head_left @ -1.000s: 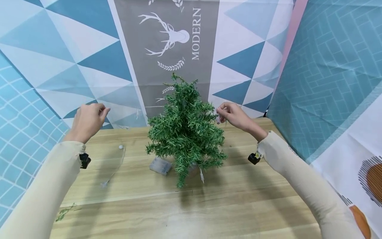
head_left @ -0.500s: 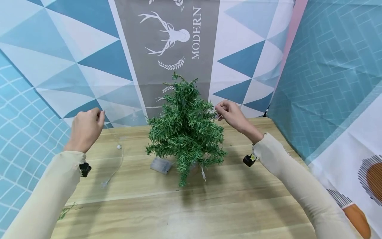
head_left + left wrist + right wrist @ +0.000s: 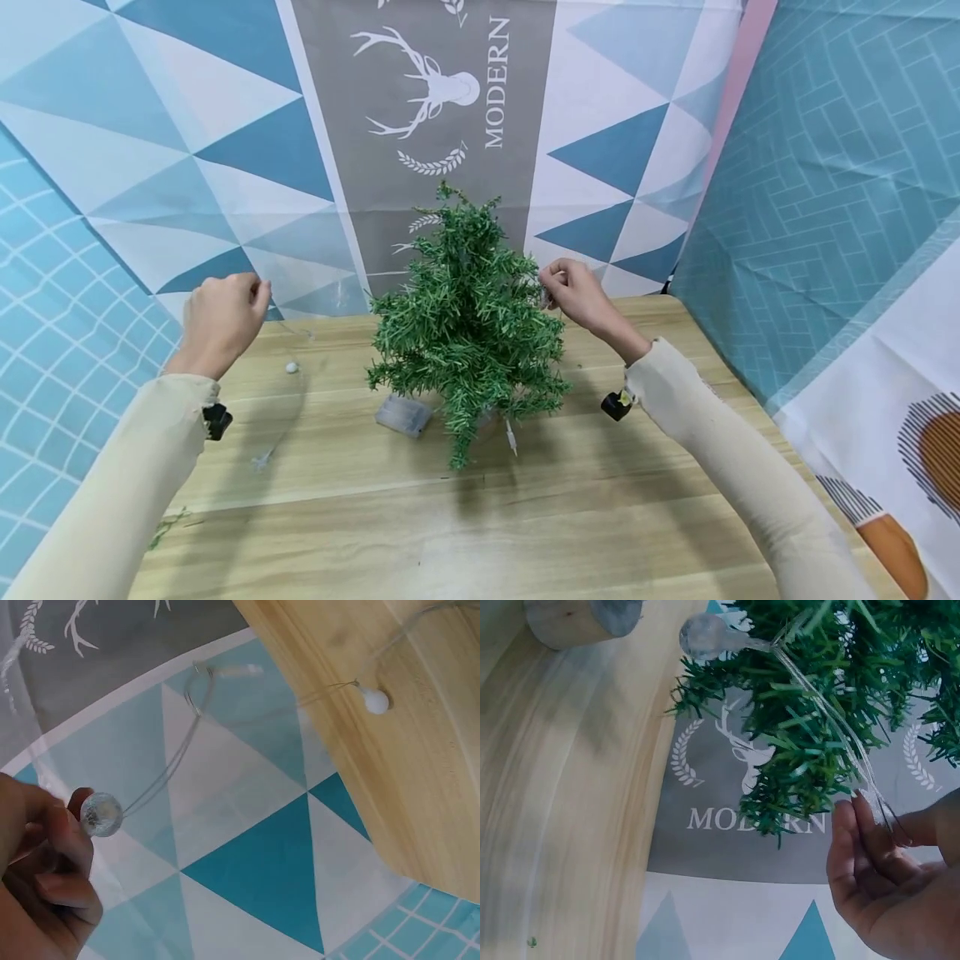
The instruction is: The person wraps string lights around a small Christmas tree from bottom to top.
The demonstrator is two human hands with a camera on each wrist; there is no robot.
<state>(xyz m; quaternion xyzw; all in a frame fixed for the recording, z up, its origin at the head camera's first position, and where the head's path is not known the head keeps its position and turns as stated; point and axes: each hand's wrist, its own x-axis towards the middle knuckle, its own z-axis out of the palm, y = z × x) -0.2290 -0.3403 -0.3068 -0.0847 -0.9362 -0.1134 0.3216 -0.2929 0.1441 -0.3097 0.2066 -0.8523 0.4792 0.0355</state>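
Note:
A small green artificial Christmas tree (image 3: pixel 465 333) stands upright between my hands. On its left, my left hand (image 3: pixel 225 321) is raised, pinching a clear round bulb (image 3: pixel 101 814) of a string of fairy lights between thumb and fingers. Thin wire (image 3: pixel 174 761) runs from this bulb to a white bulb (image 3: pixel 376 702) over the table. Close beside the tree's right branches, my right hand (image 3: pixel 577 296) pinches the thin light wire (image 3: pixel 832 716), as the right wrist view shows. Another clear bulb (image 3: pixel 703 636) on that wire hangs by the foliage.
A grey translucent battery box (image 3: pixel 403 415) lies left of the tree's base on the wooden table (image 3: pixel 570 533). A white plug-like piece (image 3: pixel 512 437) hangs under the branches. Another bulb (image 3: pixel 261 460) and a green sprig (image 3: pixel 167 527) lie at left. Patterned cloth (image 3: pixel 630 150) stands behind.
My left hand has dropped a little, still with the bulb. My right hand has shifted slightly left, nearer the tree. The white bulb at left has moved slightly left; the tree stays put.

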